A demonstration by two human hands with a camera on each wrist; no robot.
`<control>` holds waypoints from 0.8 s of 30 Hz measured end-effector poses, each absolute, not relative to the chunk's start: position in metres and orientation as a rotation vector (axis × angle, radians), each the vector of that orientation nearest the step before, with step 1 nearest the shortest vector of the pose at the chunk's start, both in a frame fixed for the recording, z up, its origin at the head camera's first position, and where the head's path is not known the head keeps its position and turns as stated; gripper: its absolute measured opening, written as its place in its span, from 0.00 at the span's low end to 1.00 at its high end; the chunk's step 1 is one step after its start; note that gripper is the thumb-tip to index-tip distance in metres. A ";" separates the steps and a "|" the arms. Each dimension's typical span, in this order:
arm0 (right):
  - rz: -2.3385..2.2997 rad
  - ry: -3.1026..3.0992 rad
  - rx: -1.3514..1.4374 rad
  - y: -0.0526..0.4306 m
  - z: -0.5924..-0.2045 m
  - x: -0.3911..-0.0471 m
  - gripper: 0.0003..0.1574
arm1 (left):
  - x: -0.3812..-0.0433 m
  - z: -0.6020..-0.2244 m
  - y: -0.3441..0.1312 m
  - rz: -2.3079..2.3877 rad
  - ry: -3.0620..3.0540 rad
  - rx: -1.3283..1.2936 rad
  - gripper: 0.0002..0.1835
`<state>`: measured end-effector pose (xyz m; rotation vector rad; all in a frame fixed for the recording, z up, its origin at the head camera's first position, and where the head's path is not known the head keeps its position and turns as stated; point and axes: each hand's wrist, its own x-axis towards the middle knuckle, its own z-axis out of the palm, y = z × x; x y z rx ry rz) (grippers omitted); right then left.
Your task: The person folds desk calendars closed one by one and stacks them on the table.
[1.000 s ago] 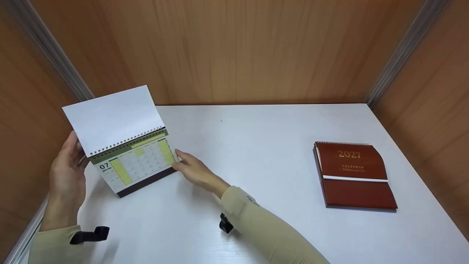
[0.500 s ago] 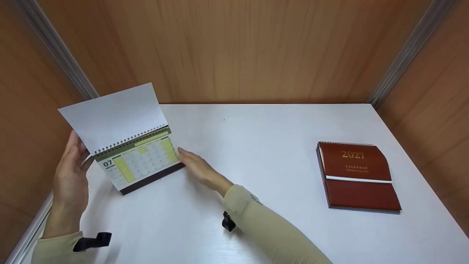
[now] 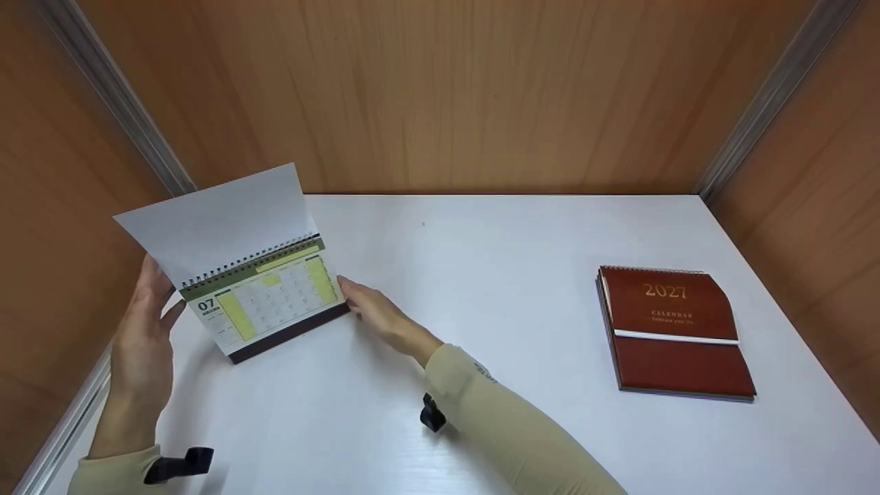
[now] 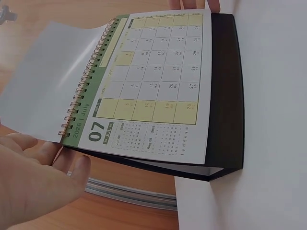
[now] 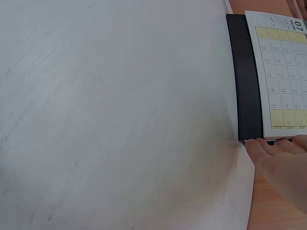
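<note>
A spiral-bound desk calendar stands at a slant on the left of the white table, showing July 2026. Its blank white page is raised above the spiral and bends slightly. My left hand is at the calendar's upper left corner, with some fingertips hidden behind the raised page; in the left wrist view the fingers look relaxed beside the spiral's end. On the opposite side, my right hand touches the lower right edge of the calendar with its fingertips, fairly straight in the right wrist view.
A dark red 2027 calendar with a white band lies on the right of the table. Wood-grain panels enclose the back and sides. Black straps hang at the sleeves.
The raised page has tipped slightly forward and downward at its left corner. The whole view has shifted a little; the left hand sits slightly lower. The right hand stays at the calendar's edge.
</note>
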<state>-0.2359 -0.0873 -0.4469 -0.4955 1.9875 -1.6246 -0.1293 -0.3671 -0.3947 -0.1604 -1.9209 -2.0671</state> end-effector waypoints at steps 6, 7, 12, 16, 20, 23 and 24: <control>-1.641 1.957 -0.465 -0.087 -0.446 -0.237 0.43 | -0.126 -0.399 -0.368 -2.090 -1.922 -0.169 0.32; -1.644 1.953 -0.461 -0.087 -0.446 -0.237 0.43 | -0.126 -0.399 -0.368 -2.091 -1.922 -0.176 0.32; -1.654 1.934 -0.458 -0.086 -0.447 -0.237 0.43 | -0.126 -0.401 -0.367 -2.090 -1.925 -0.208 0.32; -1.663 1.921 -0.456 -0.085 -0.447 -0.237 0.44 | -0.124 -0.404 -0.365 -2.099 -1.926 -0.190 0.32; -1.666 1.911 -0.457 -0.084 -0.447 -0.237 0.44 | -0.122 -0.408 -0.365 -2.113 -1.922 -0.173 0.32; -1.666 1.907 -0.461 -0.083 -0.448 -0.238 0.44 | -0.120 -0.411 -0.365 -2.107 -1.950 -0.166 0.33; -1.667 1.907 -0.463 -0.082 -0.448 -0.238 0.45 | -0.119 -0.412 -0.365 -2.103 -1.959 -0.162 0.33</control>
